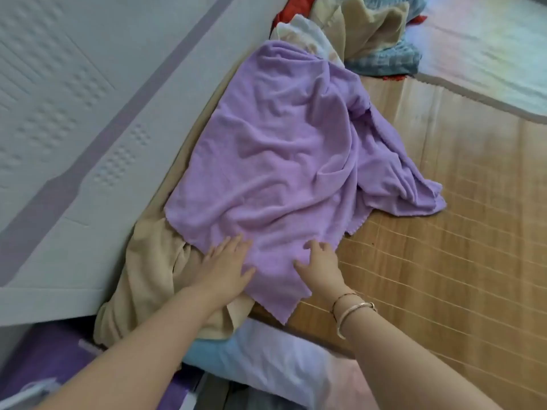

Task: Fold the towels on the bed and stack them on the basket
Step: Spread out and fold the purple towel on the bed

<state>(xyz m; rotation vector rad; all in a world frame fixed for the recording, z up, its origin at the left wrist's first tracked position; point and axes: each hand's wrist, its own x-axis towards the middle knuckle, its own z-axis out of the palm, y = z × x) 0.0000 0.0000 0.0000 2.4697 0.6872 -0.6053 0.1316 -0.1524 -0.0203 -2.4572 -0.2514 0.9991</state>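
Both hands, left [226, 269] and right [321, 266], press flat, fingers spread, on the purple towel's [281, 149] near edge on the bed mat [444, 261]. Smoothing its bunched far side first should give cleaner folds.

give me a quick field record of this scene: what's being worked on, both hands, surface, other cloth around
worked item: purple towel, spread out and wrinkled, not yet folded
left hand: flat on the towel's near left edge, fingers straight
right hand: resting on the towel's near edge, fingers slightly bent, not gripping
surface: bamboo mat
under the towel: beige cloth, partly covered, at the near left
far pile: beige, white, blue and red cloths, unfolded
basket: not in view
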